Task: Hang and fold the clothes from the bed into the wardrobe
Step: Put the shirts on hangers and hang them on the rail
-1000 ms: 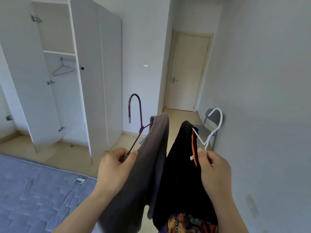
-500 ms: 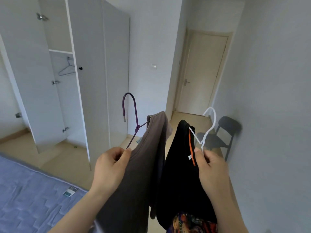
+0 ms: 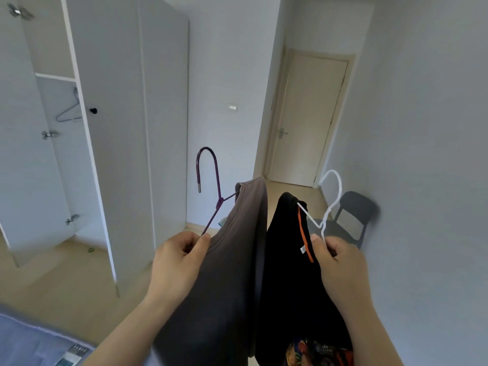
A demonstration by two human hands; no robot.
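- My left hand [image 3: 179, 262] pinches the purple hanger [image 3: 211, 186] that carries the grey shirt [image 3: 232, 273].
- My right hand [image 3: 340, 265] pinches the white hanger [image 3: 330, 204] with the black garment [image 3: 285, 273] on it.
- The wardrobe [image 3: 118, 128] stands open ahead-left, with a bare hanger [image 3: 67, 113] inside.
- A dark chair [image 3: 356, 212] is partly behind the white hanger.
- The frame cuts off the hems of both garments and most of the bed [image 3: 21, 344].

Grey garment [image 3: 224, 286], black garment [image 3: 287, 286] cut by bottom edge; chair [image 3: 353, 212] blurred.

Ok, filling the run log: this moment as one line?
left hand: grips purple hanger with grey garment | right hand: grips white hanger with black garment | wardrobe: open, grey hanger inside
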